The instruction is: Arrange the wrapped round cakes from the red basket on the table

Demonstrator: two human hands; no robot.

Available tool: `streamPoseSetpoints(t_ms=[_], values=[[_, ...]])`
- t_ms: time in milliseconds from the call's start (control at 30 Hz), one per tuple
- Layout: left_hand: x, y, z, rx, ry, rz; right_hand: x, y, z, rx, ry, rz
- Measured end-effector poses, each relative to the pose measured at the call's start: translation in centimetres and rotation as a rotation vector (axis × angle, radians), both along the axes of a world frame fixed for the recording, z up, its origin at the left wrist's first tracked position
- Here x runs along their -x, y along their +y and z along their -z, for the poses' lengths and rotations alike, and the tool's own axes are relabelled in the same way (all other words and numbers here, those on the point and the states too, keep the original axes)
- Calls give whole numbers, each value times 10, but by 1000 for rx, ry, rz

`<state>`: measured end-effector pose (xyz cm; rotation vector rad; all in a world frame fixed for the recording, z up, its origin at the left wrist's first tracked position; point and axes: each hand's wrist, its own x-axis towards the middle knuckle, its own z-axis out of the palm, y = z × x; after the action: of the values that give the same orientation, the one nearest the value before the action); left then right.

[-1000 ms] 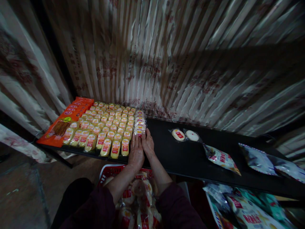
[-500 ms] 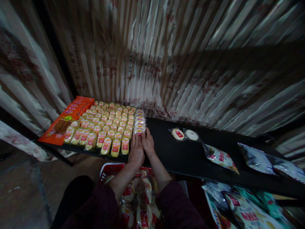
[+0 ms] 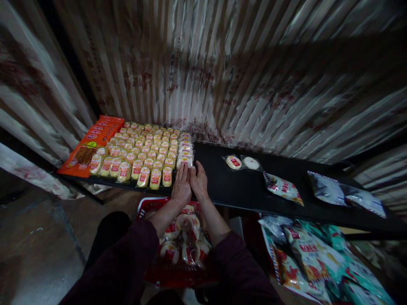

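Both my hands lie side by side on the black shelf point(image 3: 229, 190), fingers stretched flat. My left hand point(image 3: 181, 186) and my right hand point(image 3: 199, 183) touch with their fingertips the near end of a column of clear-wrapped round cakes point(image 3: 185, 153). To the left of that column stand several rows of yellow snack packs with red labels point(image 3: 143, 154). Neither hand holds anything. Below my forearms a red basket point(image 3: 149, 207) holds more wrapped round cakes point(image 3: 186, 237).
Orange flat packets point(image 3: 92, 142) lie at the shelf's left end. Two wrapped round cakes point(image 3: 242, 162) and some foil bags point(image 3: 282, 188) rest further right on the shelf. More colourful bags point(image 3: 311, 258) are piled below right. Striped plastic sheeting point(image 3: 222, 76) hangs behind.
My hands have kept their place at the end of the cake column. The view has tilted down a little, so the basket and the floor show more.
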<state>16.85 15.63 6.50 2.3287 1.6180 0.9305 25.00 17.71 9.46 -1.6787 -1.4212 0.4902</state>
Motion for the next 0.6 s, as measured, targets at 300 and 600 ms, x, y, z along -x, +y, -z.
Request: streamPoseSetpoints(t_ms=[300,600], values=[[11,-63,14,140,-99,57,13,-68,11,-70,-84,-107],[32,-131,35,254,-141,34,36,-141,15,-55,-92,-221]])
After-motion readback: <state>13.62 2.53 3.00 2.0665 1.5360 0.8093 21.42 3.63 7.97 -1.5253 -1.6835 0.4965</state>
